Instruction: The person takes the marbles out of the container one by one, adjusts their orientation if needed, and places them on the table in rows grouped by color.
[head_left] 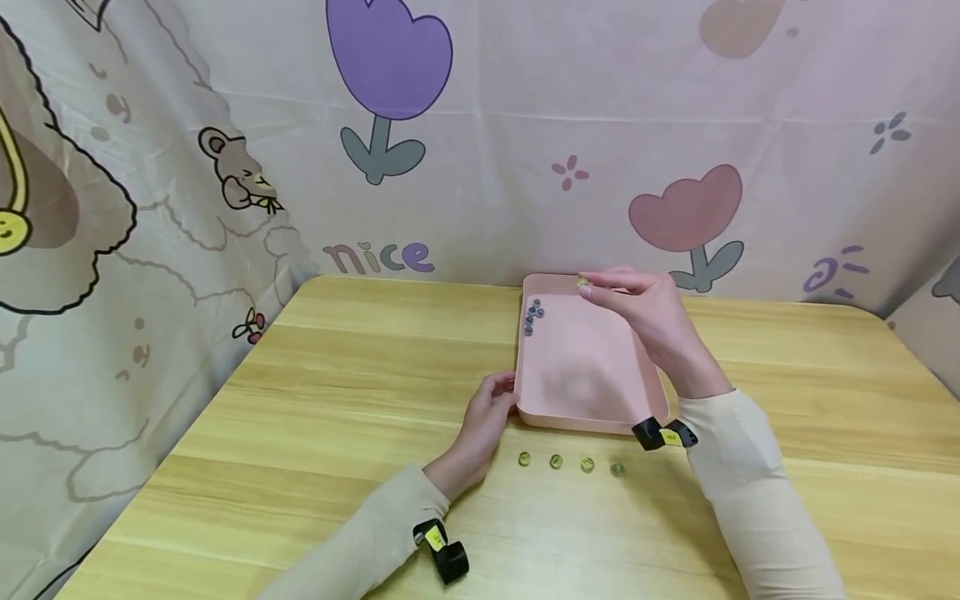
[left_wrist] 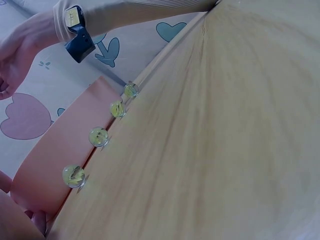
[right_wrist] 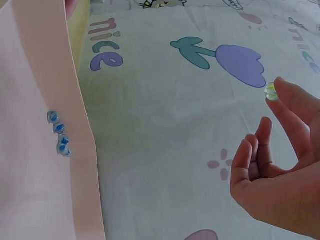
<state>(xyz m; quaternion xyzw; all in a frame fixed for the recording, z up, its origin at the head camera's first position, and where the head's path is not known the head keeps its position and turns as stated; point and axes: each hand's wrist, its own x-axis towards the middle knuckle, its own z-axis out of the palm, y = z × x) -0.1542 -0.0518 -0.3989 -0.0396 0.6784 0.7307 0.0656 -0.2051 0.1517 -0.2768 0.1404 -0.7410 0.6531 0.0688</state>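
Note:
Thumb and forefinger of my right hand [head_left: 648, 312] pinch a clear marble with a yellow-green swirl [right_wrist: 271, 92]; its other fingers curve loosely below. In the head view this hand overlaps the far edge of a pink rectangular tray [head_left: 585, 358]. Several blue-swirled marbles [right_wrist: 59, 128] lie grouped inside the tray by its left wall. My left hand [head_left: 480, 421] rests against the outside of the tray near its front left corner, fingers along the wall. In front of the tray, several yellow-green marbles [head_left: 556, 461] stand in a spaced row on the table.
The light wooden table [head_left: 360, 375] runs back to a patterned cloth [head_left: 487, 192] that hangs behind it and along the left side. A small black camera is strapped on each sleeve, one [head_left: 442, 550] on the left and another [head_left: 663, 434] on the right.

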